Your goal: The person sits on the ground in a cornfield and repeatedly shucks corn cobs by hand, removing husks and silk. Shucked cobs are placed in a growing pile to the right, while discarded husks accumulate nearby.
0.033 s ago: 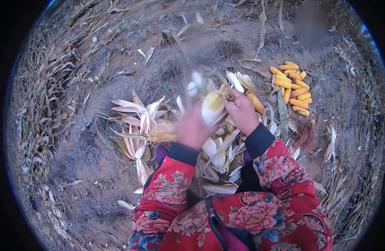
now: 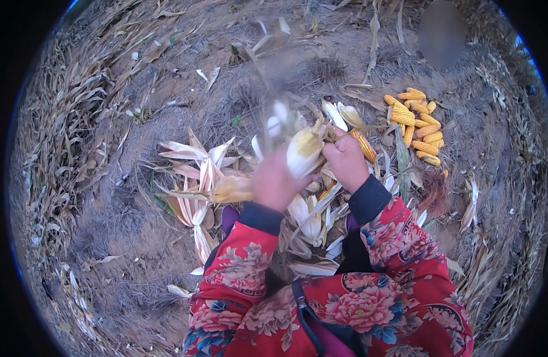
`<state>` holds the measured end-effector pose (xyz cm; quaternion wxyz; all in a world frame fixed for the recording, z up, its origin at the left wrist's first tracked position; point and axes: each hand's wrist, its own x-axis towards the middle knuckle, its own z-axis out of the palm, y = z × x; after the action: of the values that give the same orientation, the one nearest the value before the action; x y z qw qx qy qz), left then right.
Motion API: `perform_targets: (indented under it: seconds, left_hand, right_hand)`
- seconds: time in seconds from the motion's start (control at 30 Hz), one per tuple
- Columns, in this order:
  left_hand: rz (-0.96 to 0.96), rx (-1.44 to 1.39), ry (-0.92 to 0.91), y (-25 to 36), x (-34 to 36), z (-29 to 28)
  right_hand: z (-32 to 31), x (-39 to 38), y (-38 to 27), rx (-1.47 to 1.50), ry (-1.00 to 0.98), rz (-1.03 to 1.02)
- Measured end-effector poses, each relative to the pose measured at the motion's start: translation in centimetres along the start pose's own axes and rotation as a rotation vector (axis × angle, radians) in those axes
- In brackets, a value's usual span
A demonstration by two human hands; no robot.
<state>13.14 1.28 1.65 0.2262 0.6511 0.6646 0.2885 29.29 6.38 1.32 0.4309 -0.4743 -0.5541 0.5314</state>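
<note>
My right hand [image 2: 345, 157] is closed on a corn ear in pale husk [image 2: 304, 152] at its stem end. My left hand [image 2: 277, 181] is against the lower left of that ear, smeared by motion, so its grip is unclear. Blurred pale husk shows above it. Just right of my right hand lies a bare yellow cob [image 2: 363, 144], and behind the held ear are unhusked ears [image 2: 334, 116]. Peeled husks [image 2: 199, 223] lie to the left of my hands, with more loose husk [image 2: 309, 220] below them.
A pile of yellow cobs [image 2: 426, 134] lies at the right on dry soil [image 2: 131, 208]. Reddish silk or fibre [image 2: 431, 196] sits below the pile. Dry stalks and leaves [image 2: 71, 107] band both sides. Purple shoes [image 2: 229, 217] show beneath my arms.
</note>
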Motion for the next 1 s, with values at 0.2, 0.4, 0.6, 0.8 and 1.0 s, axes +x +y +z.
perform_targets:
  seconds: [0.2, 0.4, 0.6, 0.8, 1.0]
  left_hand:
    - [0.032, -0.379, 0.111, -1.6, 0.4, 0.8]
    - [-0.183, -0.937, 0.257, -1.3, 0.3, 3.1]
    - [-0.258, -0.979, 0.275, -2.4, 1.0, 2.6]
    - [-0.251, -1.063, 0.387, -4.0, 2.0, 0.4]
    - [-0.274, -1.307, 0.459, -4.0, 2.1, -4.0]
  right_hand:
    - [0.6, 0.1, -0.5, 0.537, 0.043, 0.228]
    - [2.0, -0.4, -1.1, 0.816, 0.044, 0.312]
    - [3.7, -1.0, -1.6, 0.766, 0.03, 0.278]
    - [3.0, -1.1, -3.7, 0.606, -0.01, 0.262]
    - [0.0, -0.8, -2.3, 0.526, 0.021, 0.184]
